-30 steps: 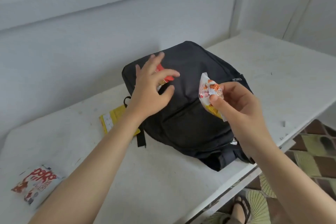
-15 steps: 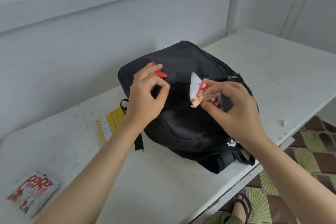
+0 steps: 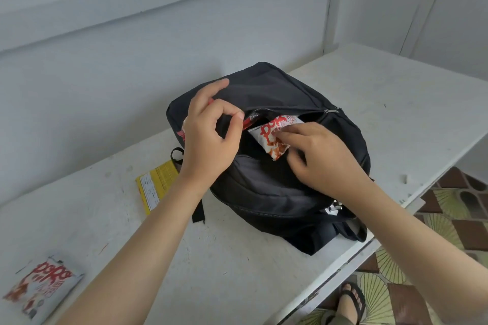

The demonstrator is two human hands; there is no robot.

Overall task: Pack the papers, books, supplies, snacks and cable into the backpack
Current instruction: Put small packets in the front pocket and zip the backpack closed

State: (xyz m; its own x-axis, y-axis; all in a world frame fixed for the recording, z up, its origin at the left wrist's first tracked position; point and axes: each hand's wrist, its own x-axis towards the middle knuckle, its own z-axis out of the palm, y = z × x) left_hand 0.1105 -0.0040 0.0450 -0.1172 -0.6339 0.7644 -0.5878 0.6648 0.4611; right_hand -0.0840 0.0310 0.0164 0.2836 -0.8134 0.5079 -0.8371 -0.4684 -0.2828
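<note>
White painted tabletop against a pale panelled wall, and the black backpack is lying flat on it, front up, so its zipped pocket is facing me. The zip pull is sitting far to the right, leaving the pocket mouth gaping. My right hand is pinching a white-and-red Pops snack packet, fingertips curled onto it, and angling its top corner in under the zip line. I'm judging it about half in.

My left hand is curling round a red-wrapped snack, thumb and forefinger meeting right at the opening's left end. Whether they are also catching fabric to hold the mouth wide, I cannot tell.

Another Pops packet is waiting near the table's front left corner, well apart from the bag. A yellow card is peeking out beside the bag, near my left wrist.
</note>
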